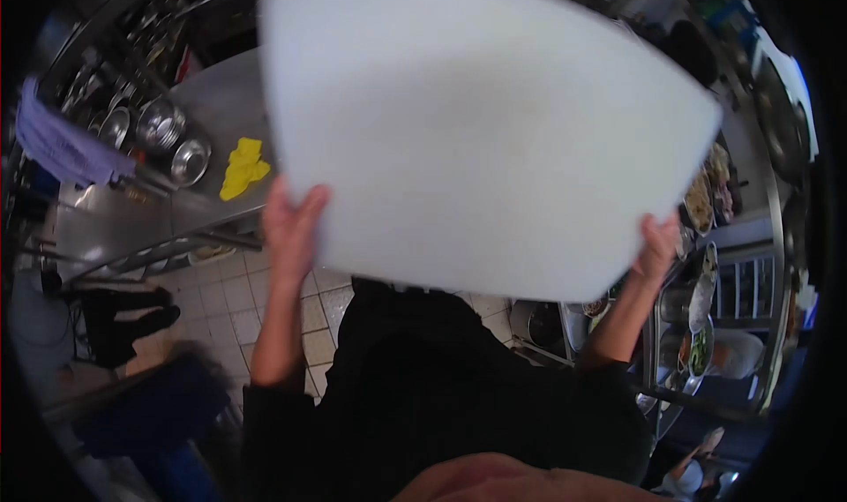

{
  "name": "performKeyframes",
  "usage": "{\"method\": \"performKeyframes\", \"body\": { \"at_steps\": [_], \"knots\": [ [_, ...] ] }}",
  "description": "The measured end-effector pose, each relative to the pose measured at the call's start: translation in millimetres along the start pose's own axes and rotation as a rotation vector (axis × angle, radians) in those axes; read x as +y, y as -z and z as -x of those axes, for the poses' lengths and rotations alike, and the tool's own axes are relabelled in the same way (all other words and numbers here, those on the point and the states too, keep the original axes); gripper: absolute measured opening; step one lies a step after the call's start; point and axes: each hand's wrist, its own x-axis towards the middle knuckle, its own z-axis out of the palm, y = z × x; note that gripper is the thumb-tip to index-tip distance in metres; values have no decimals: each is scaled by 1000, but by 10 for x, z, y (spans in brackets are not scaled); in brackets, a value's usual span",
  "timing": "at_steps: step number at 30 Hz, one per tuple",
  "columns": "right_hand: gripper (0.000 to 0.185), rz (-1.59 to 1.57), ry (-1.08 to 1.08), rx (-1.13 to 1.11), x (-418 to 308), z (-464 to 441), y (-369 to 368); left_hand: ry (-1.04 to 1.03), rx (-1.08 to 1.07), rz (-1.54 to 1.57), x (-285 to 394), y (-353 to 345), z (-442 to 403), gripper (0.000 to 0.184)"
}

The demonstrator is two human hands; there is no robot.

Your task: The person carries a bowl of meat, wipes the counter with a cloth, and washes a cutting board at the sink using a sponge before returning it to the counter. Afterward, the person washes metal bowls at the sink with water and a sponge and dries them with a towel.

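Left grip (294,224) and right grip (655,246) hold white board (485,140).

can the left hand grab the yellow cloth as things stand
Probably not without letting go: the left hand grips the edge of the white board, though nothing seems to cover the yellow cloth on the steel table.

The person (494,405) is wearing a black top (423,423). The left sleeve (275,418) and the right sleeve (610,400) are showing the same black and ending near the elbows, leaving the forearms (282,325) and the fingers (312,204) bare. On the far side, a dark lower garment (401,321) is blending with the top.
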Motion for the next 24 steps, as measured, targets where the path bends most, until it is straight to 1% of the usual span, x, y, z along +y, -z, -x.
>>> {"method": "performKeyframes", "body": {
  "at_steps": [1, 3, 5, 6, 7, 8, 9, 10, 12, 13, 14, 16, 17, 18, 19, 20, 23, 24],
  "knots": [
    [44, -10, -102, 33, 324, -33, 90, 41, -1, -92, -312, -80, -85, 31],
    [37, -27, -289, 61, 894, -74, 134, 154, -36, -114, -832, -152, -245, 33],
    [30, -33, -486, 72, 1340, -52, 163, 354, -57, -192, -1188, -37, -344, 36],
    [28, -40, -600, 85, 1567, -33, 196, 455, -69, -229, -1314, 28, -386, 38],
    [28, -54, -665, 75, 1763, -42, 166, 502, -76, -250, -1393, 118, -428, 42],
    [27, -67, -730, 66, 1932, -62, 124, 537, -99, -254, -1419, 212, -450, 40],
    [29, 10, -792, 72, 2091, -89, 102, 569, -128, -265, -1427, 326, -488, 39],
    [30, 0, -809, 52, 2083, -159, -42, 600, -157, -276, -1448, 417, -518, 38],
    [32, -21, -844, 10, 2045, -363, -390, 596, -47, -300, -1503, 552, -592, 39],
    [34, -10, -822, -51, 2169, -499, -411, 582, 17, -287, -1488, 612, -635, 39],
    [34, -10, -797, -74, 2248, -653, -465, 568, 82, -274, -1394, 574, -676, 38],
    [35, -29, -746, -140, 2440, -988, -669, 540, 162, -128, -1014, 491, -790, 32],
    [36, -20, -712, -166, 2445, -1140, -788, 558, 123, -73, -900, 531, -797, 33],
    [37, -12, -678, -193, 2408, -1296, -905, 550, 111, -16, -831, 591, -765, 39],
    [38, -8, -647, -210, 2405, -1419, -1030, 558, 119, 105, -737, 625, -710, 43],
    [39, -13, -632, -289, 2489, -1578, -1152, 563, 128, 227, -634, 653, -647, 47],
    [40, -9, -619, -516, 2675, -2018, -1670, 547, 87, 183, -315, 817, -491, 53],
    [41, -22, -674, -584, 2728, -2156, -1858, 500, 160, 167, -178, 738, -433, 54]
  ]
}}
